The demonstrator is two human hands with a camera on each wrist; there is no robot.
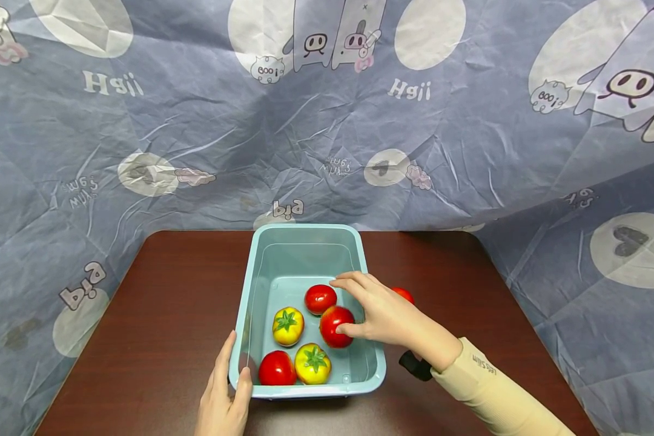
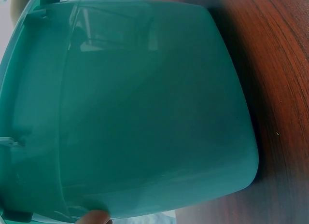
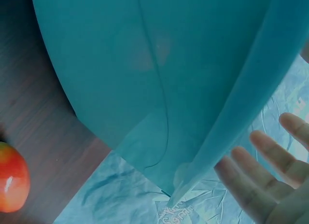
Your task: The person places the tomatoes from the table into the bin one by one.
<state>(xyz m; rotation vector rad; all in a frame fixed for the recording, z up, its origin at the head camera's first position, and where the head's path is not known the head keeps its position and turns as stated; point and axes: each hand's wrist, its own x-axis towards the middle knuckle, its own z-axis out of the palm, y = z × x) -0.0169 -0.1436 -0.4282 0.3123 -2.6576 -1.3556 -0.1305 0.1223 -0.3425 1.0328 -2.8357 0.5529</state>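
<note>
A light blue plastic bin [image 1: 307, 234] stands on the table with several toy-like fruits inside. My left hand [image 1: 224, 387] holds its near left corner, thumb over the rim and fingers along the outside; a fingertip [image 2: 95, 217] shows in the left wrist view. Above the bin's right side, my right hand [image 1: 384, 312] has its fingers spread, its thumb in front of a red tomato [image 1: 333, 334]. Contact there cannot be made out. Nearby inside lie another red tomato [image 1: 320, 299], two yellow fruits with green leaves [image 1: 287, 332] and a red one [image 1: 277, 368] at the near left.
Outside the bin, on its right, another red tomato [image 1: 402, 295] lies on the brown table [image 1: 458, 272], partly hidden by my right arm; the right wrist view shows it [image 3: 12, 178] too. A printed grey-blue cloth [image 1: 207, 133] hangs behind and beside the table.
</note>
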